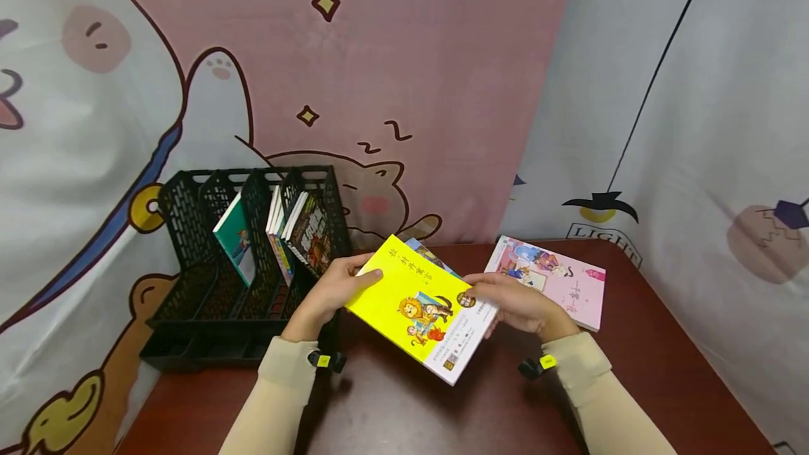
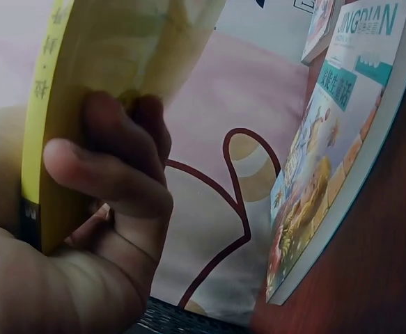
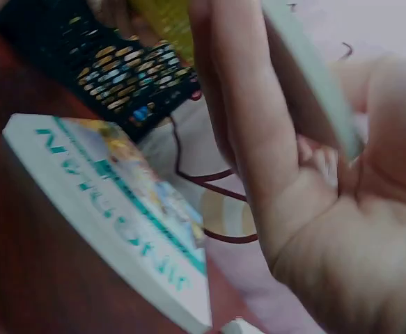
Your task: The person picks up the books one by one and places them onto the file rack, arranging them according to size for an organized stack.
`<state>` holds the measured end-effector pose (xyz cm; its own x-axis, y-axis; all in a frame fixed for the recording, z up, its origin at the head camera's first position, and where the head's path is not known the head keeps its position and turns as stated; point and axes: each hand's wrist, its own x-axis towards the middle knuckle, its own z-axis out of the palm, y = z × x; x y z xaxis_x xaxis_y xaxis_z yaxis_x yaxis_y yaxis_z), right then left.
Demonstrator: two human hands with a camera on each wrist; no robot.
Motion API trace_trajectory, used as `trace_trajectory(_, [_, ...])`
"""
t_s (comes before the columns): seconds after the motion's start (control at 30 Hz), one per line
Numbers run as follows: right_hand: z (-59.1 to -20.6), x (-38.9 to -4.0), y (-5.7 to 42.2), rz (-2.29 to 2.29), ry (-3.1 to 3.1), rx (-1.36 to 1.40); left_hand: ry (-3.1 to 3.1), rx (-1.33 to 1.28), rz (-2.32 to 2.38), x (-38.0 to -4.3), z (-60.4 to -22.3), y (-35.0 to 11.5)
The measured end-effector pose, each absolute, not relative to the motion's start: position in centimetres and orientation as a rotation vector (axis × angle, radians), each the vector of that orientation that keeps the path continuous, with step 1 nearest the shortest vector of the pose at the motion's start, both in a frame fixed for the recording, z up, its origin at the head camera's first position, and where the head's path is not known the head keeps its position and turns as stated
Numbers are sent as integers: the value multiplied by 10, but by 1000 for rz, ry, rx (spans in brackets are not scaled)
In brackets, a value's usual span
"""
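A yellow book with a lion picture on its cover is held tilted above the table by both hands. My left hand grips its left side, thumb on the cover; in the left wrist view the fingers curl against its other face. At the opposite edge my right hand holds it, thumb in front and fingers behind. Beyond lies a second book lettered "JINGDIAN", mostly hidden by the yellow one in the head view. A pink book rests on the table past my right hand.
On the left of the brown table stands a black slotted file rack. A teal book and several others, including a dark-covered book, lean in its compartments. A cartoon-printed curtain hangs behind the table.
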<state>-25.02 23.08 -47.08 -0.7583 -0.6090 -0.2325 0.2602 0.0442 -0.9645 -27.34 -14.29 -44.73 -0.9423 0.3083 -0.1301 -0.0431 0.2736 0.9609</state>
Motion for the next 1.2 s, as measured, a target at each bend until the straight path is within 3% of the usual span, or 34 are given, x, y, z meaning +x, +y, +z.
trace_trajectory(0.6, [-456, -242, 203, -1865, 1798, -426, 2357, -107, 1948, -275, -433, -150])
trace_trajectory(0.9, [-450, -240, 196, -1982, 1860, -310, 2108, -38, 2104, -268, -428, -132])
trace_trajectory(1.2, [-454, -232, 182, -1882, 1796, -480, 1993, -108, 2197, -265, -437, -115])
